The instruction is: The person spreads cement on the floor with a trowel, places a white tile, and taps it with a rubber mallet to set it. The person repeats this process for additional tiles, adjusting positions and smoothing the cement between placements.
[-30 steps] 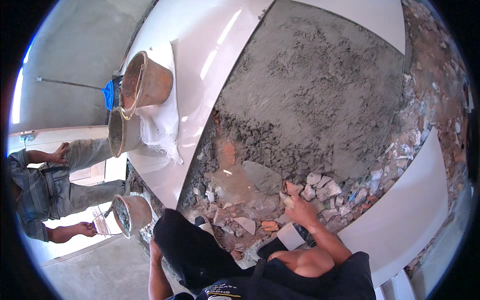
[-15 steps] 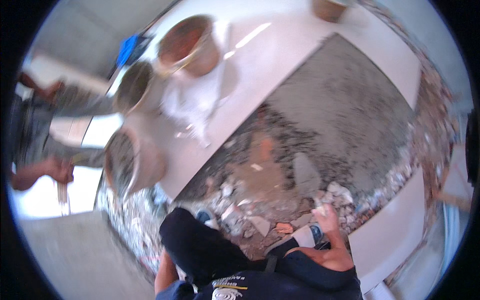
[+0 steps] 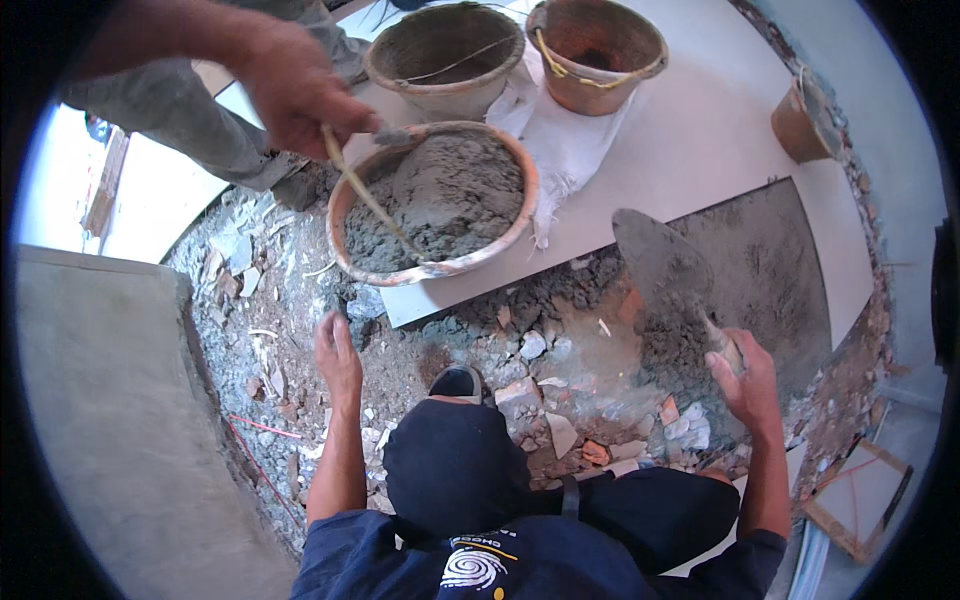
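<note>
My right hand [image 3: 742,378] grips the wooden handle of a pointed trowel [image 3: 655,255], its blade coated grey, over spread wet mortar [image 3: 765,250]. My left hand [image 3: 338,352] is raised with fingers stretched out and holds nothing. Just beyond it stands an orange-rimmed bucket [image 3: 532,185] heaped with grey mortar [image 3: 450,190]. Another person's hand [image 3: 300,90] reaches in from the upper left and holds this bucket's pale rope handle [image 3: 368,200]. The bucket's base overlaps the edge of the white tiles, as far as I can tell.
Two more buckets, one grey-caked [image 3: 445,90] and one orange [image 3: 597,85], stand behind on large white tiles [image 3: 690,130]. A smaller bucket [image 3: 803,120] lies tilted at the far right. Broken rubble [image 3: 562,435] surrounds my feet. A concrete slab [image 3: 105,370] borders the left; a wooden frame [image 3: 855,500] lies right.
My view has turned left. The trowel in my right hand has moved outward over the mortar. My left hand has come into sight. The other person has come nearer, hand on the mortar bucket's handle.
</note>
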Demonstrator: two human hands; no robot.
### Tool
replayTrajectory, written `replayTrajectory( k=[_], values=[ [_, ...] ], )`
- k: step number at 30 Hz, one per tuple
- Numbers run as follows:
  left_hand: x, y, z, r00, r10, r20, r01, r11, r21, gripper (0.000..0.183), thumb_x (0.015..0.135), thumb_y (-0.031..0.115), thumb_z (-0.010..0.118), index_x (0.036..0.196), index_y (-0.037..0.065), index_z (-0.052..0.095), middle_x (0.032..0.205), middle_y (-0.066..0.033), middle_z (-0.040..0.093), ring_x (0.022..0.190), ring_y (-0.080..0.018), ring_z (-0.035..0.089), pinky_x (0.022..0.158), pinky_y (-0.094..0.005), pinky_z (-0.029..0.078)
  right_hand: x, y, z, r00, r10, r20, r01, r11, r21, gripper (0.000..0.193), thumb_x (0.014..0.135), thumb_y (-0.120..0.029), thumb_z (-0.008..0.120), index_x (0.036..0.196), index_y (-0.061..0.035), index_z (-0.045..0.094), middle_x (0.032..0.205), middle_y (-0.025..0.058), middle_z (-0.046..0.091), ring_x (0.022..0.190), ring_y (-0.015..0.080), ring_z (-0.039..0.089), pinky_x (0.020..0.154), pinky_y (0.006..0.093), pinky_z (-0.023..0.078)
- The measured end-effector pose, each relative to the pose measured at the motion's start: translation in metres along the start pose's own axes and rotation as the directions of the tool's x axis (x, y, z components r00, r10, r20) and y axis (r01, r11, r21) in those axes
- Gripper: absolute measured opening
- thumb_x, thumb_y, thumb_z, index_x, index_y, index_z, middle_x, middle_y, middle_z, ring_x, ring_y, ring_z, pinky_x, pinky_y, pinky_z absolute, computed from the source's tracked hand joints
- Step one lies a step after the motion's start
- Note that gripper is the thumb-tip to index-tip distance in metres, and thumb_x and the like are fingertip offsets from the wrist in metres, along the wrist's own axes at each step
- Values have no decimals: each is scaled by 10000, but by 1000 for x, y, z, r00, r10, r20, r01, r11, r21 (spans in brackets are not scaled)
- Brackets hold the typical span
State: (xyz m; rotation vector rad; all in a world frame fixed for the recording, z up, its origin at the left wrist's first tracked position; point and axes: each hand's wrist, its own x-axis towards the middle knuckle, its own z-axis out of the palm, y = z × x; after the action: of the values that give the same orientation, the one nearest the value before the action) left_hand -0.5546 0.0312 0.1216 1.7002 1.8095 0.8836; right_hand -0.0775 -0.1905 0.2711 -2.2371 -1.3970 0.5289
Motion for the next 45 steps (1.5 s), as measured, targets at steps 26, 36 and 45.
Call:
replayTrajectory(
  k=[26,36,45],
  values=[
    [70,60,57,990,92,-105,-136,801,-584,856,897,102,488,1478,-19,-129,1552,-280,60,1458,-353,78,1170,-407,63,159,-207,85,955,74,286,119,789,-602,377,867,-398,617,1033,-61,648,890,192,682,845,369,657,776,467,516],
    [70,41,71,992,96,-84,-127,744,-656,748,913,41,362,1482,-15,-119,1546,-226,209,1445,-327,172,1173,-402,52,154,-210,154,918,39,394,15,991,-134,442,880,-452,613,988,-28,670,885,224,675,879,380,659,799,467,503],
    [93,-10,71,942,295,-159,-312,945,-95,983,913,554,524,1464,-87,21,1512,-241,273,1390,-366,296,1126,-469,274,99,-173,86,953,-66,295,-6,971,238,393,832,-414,656,984,-51,676,872,199,684,859,385,659,773,468,506]
  ],
)
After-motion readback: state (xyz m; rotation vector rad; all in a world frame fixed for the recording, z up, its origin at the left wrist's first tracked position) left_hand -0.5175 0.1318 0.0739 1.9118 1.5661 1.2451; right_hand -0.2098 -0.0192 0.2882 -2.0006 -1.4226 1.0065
